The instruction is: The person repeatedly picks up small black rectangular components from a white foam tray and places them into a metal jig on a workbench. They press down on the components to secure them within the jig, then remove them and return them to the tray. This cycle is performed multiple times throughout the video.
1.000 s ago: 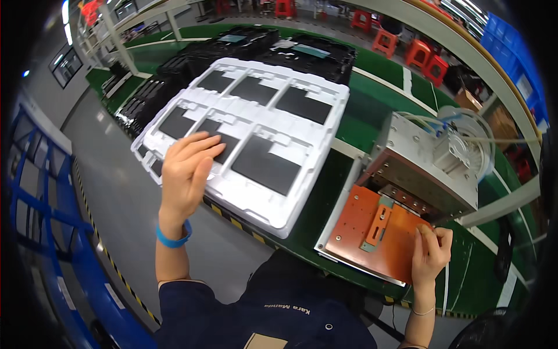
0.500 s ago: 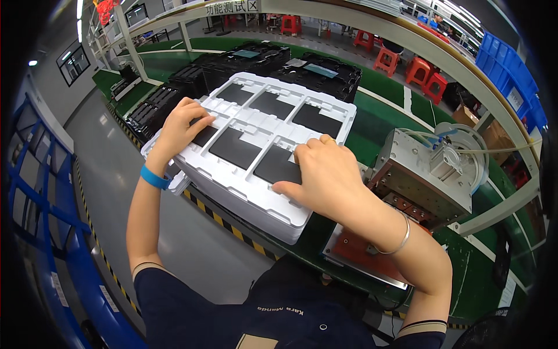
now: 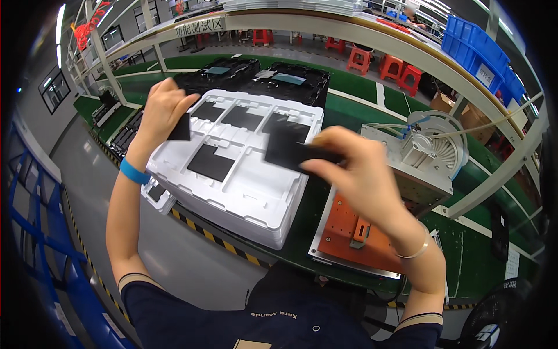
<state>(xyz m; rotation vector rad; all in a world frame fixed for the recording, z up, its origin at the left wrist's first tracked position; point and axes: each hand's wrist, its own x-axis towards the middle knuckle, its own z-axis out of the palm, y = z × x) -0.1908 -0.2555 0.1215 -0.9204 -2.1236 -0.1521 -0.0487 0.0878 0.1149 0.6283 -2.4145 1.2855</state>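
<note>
A stack of white moulded plastic trays (image 3: 232, 198) stands in front of me, its top tray divided into pockets. Thin black rectangular panels (image 3: 213, 162) lie in several of the pockets; the near right and near left pockets are bare. My right hand (image 3: 354, 168) pinches one black panel (image 3: 288, 144), raised above the tray's right side and blurred by motion. Above the left edge, my left hand (image 3: 164, 110) grips a second black panel (image 3: 181, 128), which is partly hidden by the hand.
Right of the trays stands a metal press fixture (image 3: 407, 163) with an orange plate (image 3: 343, 224) at its foot. Black trays (image 3: 290, 81) sit behind on the green bench (image 3: 354, 110). A blue rack (image 3: 40, 232) stands left, blue bins (image 3: 476, 55) upper right.
Both hands have lifted a black panel out of the near row of pockets. The right hand has moved up and right, the left hand up. The whole view has shifted slightly.
</note>
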